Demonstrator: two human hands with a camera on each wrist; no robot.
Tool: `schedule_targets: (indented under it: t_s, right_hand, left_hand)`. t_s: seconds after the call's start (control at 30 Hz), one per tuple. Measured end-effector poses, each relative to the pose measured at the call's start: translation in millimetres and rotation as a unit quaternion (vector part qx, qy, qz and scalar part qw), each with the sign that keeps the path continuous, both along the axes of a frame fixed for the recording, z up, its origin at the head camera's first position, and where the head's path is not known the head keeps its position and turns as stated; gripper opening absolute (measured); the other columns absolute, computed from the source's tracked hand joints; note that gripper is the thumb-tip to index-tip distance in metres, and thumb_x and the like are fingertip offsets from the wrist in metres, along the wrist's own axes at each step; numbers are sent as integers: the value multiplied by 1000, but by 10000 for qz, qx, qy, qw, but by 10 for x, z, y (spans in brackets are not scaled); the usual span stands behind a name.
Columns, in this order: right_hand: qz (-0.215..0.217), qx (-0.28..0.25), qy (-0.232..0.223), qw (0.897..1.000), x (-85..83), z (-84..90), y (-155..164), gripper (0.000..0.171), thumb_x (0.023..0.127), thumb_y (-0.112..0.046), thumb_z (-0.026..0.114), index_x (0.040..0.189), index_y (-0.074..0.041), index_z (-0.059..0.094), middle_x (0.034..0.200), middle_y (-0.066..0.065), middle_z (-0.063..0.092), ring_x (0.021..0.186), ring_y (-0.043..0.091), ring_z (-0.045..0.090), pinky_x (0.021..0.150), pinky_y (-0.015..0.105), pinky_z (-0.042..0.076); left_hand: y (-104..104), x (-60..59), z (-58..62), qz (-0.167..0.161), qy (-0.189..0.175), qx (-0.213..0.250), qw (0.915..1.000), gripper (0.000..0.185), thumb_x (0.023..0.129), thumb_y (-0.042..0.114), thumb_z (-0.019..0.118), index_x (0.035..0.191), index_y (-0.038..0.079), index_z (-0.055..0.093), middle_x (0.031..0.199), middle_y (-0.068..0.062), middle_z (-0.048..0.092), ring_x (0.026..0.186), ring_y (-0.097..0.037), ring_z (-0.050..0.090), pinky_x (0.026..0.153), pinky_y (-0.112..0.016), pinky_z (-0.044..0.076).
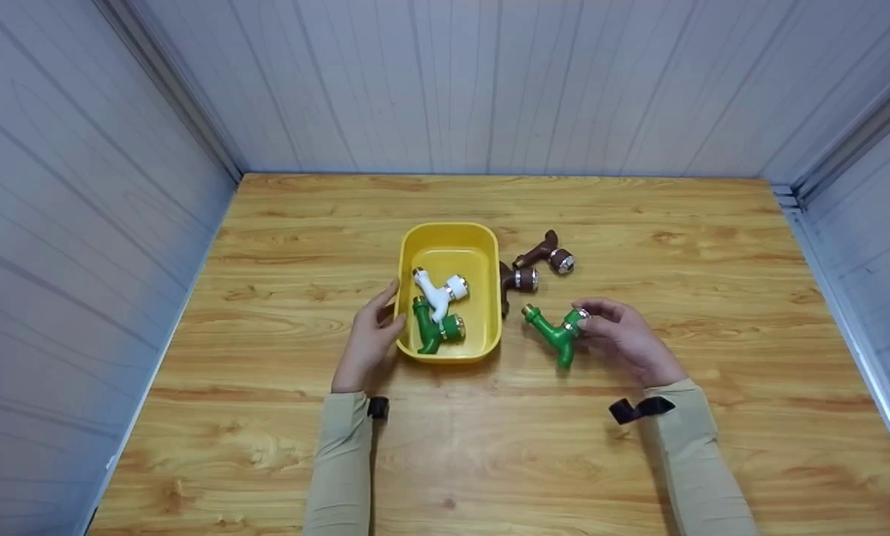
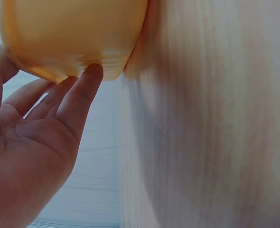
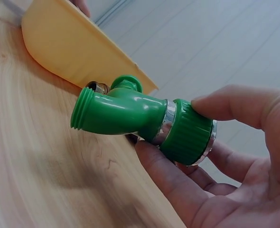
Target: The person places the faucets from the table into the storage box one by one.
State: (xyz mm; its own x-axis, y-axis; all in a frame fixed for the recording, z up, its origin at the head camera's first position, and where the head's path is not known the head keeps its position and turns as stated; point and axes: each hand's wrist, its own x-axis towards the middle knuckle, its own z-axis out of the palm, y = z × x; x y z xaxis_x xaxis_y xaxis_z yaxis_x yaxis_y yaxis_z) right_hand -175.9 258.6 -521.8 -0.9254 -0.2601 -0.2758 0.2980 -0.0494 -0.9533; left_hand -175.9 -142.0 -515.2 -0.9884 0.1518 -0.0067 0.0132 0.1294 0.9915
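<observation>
A person's two hands work at a wooden bench [image 1: 638, 447]. The right hand [image 1: 627, 339] pinches the ribbed collar of a green plastic tap fitting [image 1: 556, 333] between thumb and fingers, its grip closed on it just right of a yellow tub [image 1: 448, 240]. The left hand [image 1: 374, 339] rests straight, relaxed fingers against the tub's left wall, grip open. Inside the tub lie a white fitting [image 1: 439, 292] and a second green fitting [image 1: 436, 331]. Two brown fittings [image 1: 538, 264] lie on the bench beside the tub's right wall.
</observation>
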Motion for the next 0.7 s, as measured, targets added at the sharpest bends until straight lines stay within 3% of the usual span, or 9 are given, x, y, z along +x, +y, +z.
schedule_targets:
  t_s: [0.23,0.43,0.7]
  right_hand:
    - [-10,166,101,9998,16,32,12,53,90,-6,64,133,15,41,119,15,53,99,22,61,89,39,52]
    - [-74,132,172,9997,25,45,4,50,90,-4,61,132,15,41,114,13,56,97,21,61,90,42,52]
    - [-205,255,190,9993,34,93,-10,45,91,-5,62,129,13,46,116,10,56,99,19,60,95,45,48]
  left_hand:
    - [-21,-75,-219,171,118,-62,9998,57,92,-7,54,145,2,36,152,-13,30,130,-36,40,105,-39,38]
    - [-15,-79,-228,274,196,-260,9991,55,92,-6,55,144,2,38,150,-13,34,129,-35,42,107,-41,36]
    - [-18,-69,-188,162,83,-62,9998,57,92,-8,54,145,0,35,152,-17,29,130,-38,39,106,-42,37]
